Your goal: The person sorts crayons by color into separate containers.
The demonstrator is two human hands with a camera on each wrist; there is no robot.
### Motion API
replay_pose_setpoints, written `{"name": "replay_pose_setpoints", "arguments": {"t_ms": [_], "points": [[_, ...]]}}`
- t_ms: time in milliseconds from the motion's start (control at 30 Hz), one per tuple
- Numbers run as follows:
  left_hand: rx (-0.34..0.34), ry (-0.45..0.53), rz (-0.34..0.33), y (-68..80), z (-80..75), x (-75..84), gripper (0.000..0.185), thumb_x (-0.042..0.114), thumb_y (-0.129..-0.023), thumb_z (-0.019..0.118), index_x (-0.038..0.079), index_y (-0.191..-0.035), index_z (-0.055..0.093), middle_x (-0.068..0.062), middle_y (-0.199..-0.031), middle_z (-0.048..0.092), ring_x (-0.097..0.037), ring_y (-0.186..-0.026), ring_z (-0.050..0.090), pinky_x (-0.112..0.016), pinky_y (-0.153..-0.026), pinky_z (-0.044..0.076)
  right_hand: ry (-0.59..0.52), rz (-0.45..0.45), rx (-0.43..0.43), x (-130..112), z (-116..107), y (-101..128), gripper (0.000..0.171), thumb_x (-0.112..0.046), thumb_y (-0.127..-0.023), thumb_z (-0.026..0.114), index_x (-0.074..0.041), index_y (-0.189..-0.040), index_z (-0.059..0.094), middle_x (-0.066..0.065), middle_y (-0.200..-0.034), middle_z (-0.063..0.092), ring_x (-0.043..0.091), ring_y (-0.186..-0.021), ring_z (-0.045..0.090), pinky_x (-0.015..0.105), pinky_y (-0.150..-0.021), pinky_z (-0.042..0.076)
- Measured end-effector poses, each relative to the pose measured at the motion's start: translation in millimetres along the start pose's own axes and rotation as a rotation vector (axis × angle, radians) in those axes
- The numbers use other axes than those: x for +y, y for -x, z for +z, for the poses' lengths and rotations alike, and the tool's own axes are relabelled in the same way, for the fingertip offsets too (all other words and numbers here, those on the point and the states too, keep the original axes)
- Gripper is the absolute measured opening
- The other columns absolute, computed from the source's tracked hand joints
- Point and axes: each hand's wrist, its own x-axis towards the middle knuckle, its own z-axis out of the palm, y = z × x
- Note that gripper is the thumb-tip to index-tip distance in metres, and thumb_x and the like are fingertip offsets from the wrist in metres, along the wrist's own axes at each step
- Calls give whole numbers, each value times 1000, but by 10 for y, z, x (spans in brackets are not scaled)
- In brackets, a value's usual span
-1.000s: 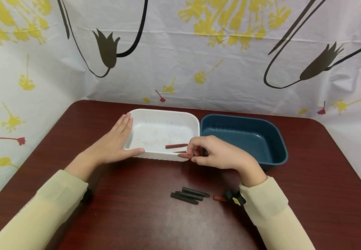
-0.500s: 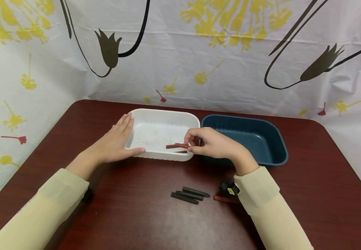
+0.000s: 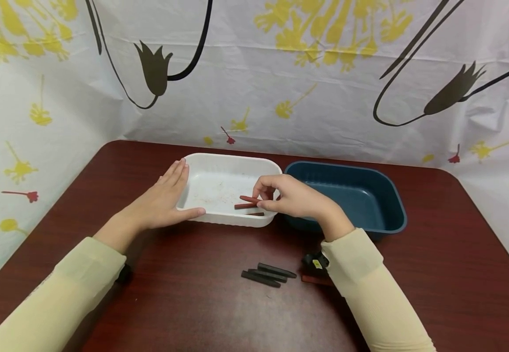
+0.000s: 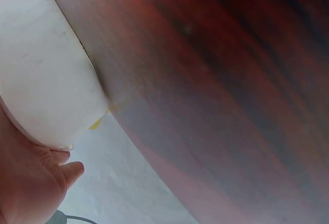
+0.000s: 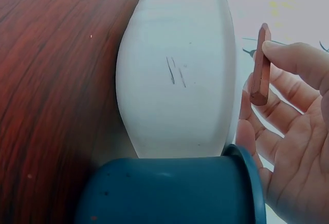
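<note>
My right hand (image 3: pixel 291 195) pinches a reddish-brown crayon (image 5: pixel 261 75) between thumb and fingers, over the right part of the white plastic tub (image 3: pixel 212 176). The right wrist view shows its six-sided body and pointed tip. Inside the tub, near the front right corner, lie another red crayon (image 3: pixel 244 206) and a second one (image 3: pixel 255 214), partly hidden by the front wall. My left hand (image 3: pixel 157 203) rests against the tub's left end, fingers straight, with the thumb along the front rim. In the left wrist view, the left hand (image 4: pixel 31 183) touches the tub's edge.
A dark teal tub (image 3: pixel 346 195) stands right beside the white one. In front, several black crayons (image 3: pixel 264 278) lie side by side on the brown table (image 3: pixel 201 303). A red crayon (image 3: pixel 316 280) is partly hidden under the right sleeve. A patterned sheet (image 3: pixel 254 73) hangs behind.
My right hand has moved up and left, carrying the crayon from the white tub's front rim to over its inside. The left hand stays in place.
</note>
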Motion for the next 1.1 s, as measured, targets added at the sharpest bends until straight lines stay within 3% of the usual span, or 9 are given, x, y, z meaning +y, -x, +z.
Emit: {"name": "replay_pose_setpoints", "arguments": {"t_ms": [300, 533, 767, 1100], "points": [[-9, 11, 2, -11, 1, 28, 116, 73, -87, 52, -4, -157, 2, -16, -167, -10, -33, -156, -8, -56, -124, 13, -1, -21, 12, 32, 16, -59, 10, -12, -95, 67, -12, -105, 67, 0, -98, 67, 15, -86, 58, 34, -74, 52], [-17, 4, -4, -12, -3, 42, 116, 74, -87, 52, -4, -157, 1, -16, -167, -10, -33, -156, -8, -54, -125, 11, -12, -30, 8, 45, 21, -117, 11, -10, -96, 64, -8, -107, 66, 4, -96, 65, 18, -85, 57, 38, -76, 52], [-7, 3, 5, -2, -3, 39, 116, 72, -88, 53, -5, -157, 2, -18, -167, -8, -34, -156, -7, -53, -125, 10, 28, -13, 35, 33, 6, -111, 11, -11, -97, 62, -10, -108, 65, 3, -102, 65, 17, -88, 56, 33, -74, 53], [-8, -5, 3, 10, -16, 26, 115, 72, -88, 53, -6, -157, 3, -18, -167, -8, -34, -156, -7, -53, -125, 10, 15, -9, 55, 41, -7, -59, 10, -12, -96, 64, -11, -107, 65, 3, -104, 65, 16, -88, 56, 34, -75, 53]]}}
